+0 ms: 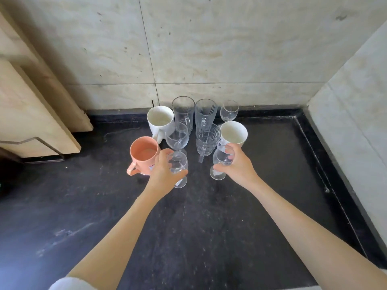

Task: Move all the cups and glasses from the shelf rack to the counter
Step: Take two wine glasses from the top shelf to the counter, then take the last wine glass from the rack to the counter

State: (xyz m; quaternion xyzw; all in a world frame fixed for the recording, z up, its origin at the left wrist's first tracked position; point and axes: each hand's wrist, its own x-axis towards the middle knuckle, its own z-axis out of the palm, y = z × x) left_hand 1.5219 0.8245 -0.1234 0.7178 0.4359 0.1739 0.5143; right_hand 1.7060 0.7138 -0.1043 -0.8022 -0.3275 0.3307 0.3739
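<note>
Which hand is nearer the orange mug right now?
Left. The left hand grips a stemmed glass right beside the orange mug; the right hand holds another stemmed glass farther right.

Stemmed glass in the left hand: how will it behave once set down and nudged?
The stemmed glass in the left hand looks top-heavy: wide bowl, thin stem, small foot, so probably tippy. Clear thin glass, likely fragile and slick. The orange mug sits close, so a clink seems possible.

Left hand (162,173) wrapped around a stemmed glass (178,165) on the black counter (209,227), right hand (236,166) gripping another stemmed glass (219,162), orange mug (143,155) at left, white mug (160,120) and tall glasses (183,110) far behind.
</note>
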